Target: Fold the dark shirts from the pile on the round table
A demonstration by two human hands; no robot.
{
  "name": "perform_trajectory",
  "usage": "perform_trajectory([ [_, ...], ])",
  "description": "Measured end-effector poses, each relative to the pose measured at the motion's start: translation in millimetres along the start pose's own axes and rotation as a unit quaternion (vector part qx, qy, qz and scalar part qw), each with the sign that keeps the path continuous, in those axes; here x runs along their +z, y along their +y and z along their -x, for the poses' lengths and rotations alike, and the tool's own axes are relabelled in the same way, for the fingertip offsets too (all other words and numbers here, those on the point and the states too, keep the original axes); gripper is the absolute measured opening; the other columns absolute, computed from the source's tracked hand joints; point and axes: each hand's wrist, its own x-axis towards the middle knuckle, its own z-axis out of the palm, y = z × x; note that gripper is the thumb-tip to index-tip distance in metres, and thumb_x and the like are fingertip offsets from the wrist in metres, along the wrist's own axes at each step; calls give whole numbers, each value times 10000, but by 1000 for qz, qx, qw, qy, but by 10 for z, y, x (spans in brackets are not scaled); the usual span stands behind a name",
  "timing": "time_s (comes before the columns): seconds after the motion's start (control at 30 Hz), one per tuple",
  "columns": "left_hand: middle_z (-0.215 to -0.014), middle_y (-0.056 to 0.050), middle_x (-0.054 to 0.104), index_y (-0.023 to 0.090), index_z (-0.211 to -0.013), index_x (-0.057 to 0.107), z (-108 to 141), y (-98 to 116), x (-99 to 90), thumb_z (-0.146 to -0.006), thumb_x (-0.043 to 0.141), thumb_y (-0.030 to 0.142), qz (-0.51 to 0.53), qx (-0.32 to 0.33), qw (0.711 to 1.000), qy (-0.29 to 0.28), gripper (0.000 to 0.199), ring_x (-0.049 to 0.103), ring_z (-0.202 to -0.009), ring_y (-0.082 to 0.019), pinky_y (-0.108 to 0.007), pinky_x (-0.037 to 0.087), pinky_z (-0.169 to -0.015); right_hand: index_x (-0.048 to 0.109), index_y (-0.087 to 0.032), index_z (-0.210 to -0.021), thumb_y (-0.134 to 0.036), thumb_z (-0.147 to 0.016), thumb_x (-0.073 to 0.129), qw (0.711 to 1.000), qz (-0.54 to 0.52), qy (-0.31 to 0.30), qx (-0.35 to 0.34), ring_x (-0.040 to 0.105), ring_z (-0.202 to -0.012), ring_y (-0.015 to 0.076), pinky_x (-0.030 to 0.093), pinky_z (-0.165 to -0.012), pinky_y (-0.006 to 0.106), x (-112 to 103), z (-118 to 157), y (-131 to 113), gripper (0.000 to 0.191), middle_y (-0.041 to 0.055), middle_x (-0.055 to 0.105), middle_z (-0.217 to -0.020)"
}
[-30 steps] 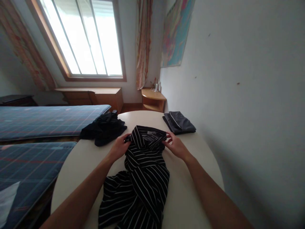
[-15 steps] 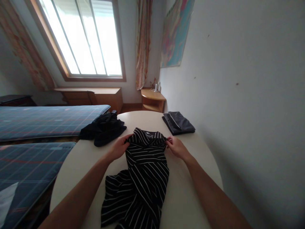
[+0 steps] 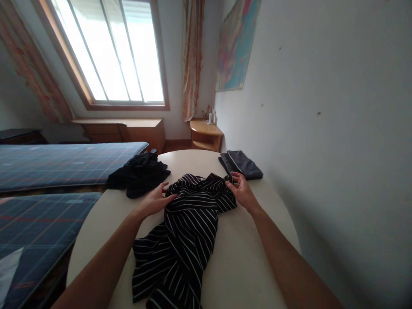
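Note:
A black shirt with thin white stripes lies rumpled on the round white table, its collar end away from me and its lower part twisted toward me. My left hand is at the shirt's upper left edge, thumb and fingers apart, the thumb resting against the cloth. At the upper right, my right hand pinches a bunched bit of the shirt near the shoulder. Part of the collar is folded over and hard to make out.
Dark crumpled clothing lies at the table's far left edge. A folded dark grey garment sits at the far right, close to the white wall. Beds with blue plaid mattresses stand left of the table.
The shirt's right shoulder has been drawn out to the right, its collar has crumpled, and its body has shifted left. My left hand's fingers have spread from their pinch; my right hand moved slightly up and right.

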Motion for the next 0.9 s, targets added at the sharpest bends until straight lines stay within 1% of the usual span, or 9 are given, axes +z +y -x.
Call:
perform_trajectory([
  [0.1, -951, -89, 744, 141, -1135, 675, 27, 17, -1, -766, 685, 333, -108, 67, 991, -30, 415, 697, -834, -232, -311, 546, -712, 515, -190, -1347, -230, -726, 696, 993, 50, -106, -24, 678, -1008, 214, 544, -913, 372, 28, 58, 11, 648, 122, 610, -1336],
  [0.2, -920, -70, 753, 179, -1019, 719, 26, 87, -83, -836, 565, 330, -206, 95, 974, 11, 284, 700, -849, -236, -305, 519, -725, 609, -162, -1287, -24, -645, 577, 977, 136, -155, -59, 617, -1196, 236, 441, -1085, 391, -14, 66, 21, 658, 106, 654, -1304],
  [0.27, -925, -63, 755, 204, -1021, 726, 21, 141, -186, -869, 531, 368, -241, 91, 963, 79, 297, 703, -854, -237, -305, 506, -734, 647, -142, -1253, 21, -628, 493, 972, 186, -128, -59, 614, -1212, 229, 414, -1113, 386, -82, 36, 27, 664, 106, 679, -1270],
  [0.37, -855, -64, 752, 214, -1009, 729, 3, 194, -355, -870, 555, 469, -254, 65, 941, 215, 339, 709, -832, -251, -312, 500, -731, 657, -120, -1248, 17, -680, 443, 971, 229, -25, -63, 629, -1186, 222, 429, -1100, 380, -202, -36, 32, 621, 117, 688, -1252],
  [0.43, -820, -72, 749, 194, -1020, 716, -17, 198, -419, -862, 570, 503, -216, 46, 943, 249, 377, 713, -798, -252, -307, 506, -700, 641, -118, -1272, -20, -751, 443, 969, 233, 38, -76, 647, -1145, 220, 457, -1071, 384, -254, -76, 29, 566, 129, 669, -1281],
  [0.57, -961, -114, 760, 136, -1302, 556, -36, 142, -346, -829, 637, 502, -80, 9, 987, 141, 603, 724, -797, -240, -300, 542, -668, 655, -139, -1252, -204, -869, 531, 964, 230, 51, -121, 643, -1129, 243, 477, -1040, 419, -244, -72, -29, 407, 147, 630, -1331],
  [0.7, -1310, -171, 645, 165, -1481, 399, 39, 79, -172, -719, 776, 488, -83, 36, 995, 38, 909, 679, -1095, -297, -386, 546, -917, 731, -190, -1115, -377, -860, 662, 944, 266, -90, -173, 562, -1243, 285, 402, -1094, 461, -155, 34, -127, 324, 121, 697, -1211],
  [0.8, -1400, -138, 588, 196, -1450, 473, 95, 61, -113, -643, 820, 399, -140, 99, 985, -13, 902, 573, -1262, -331, -444, 432, -1100, 720, -232, -1167, -302, -830, 700, 923, 299, -177, -163, 631, -1121, 258, 458, -1011, 416, -99, 99, -152, 345, 82, 732, -1134],
  [0.9, -1369, -104, 618, 202, -1385, 545, 71, 61, -144, -630, 765, 284, -154, 154, 975, -46, 791, 566, -1267, -319, -451, 398, -1133, 761, -268, -1072, -157, -820, 638, 910, 336, -194, -145, 661, -1031, 228, 472, -964, 375, -107, 91, -140, 302, 41, 755, -1057],
])
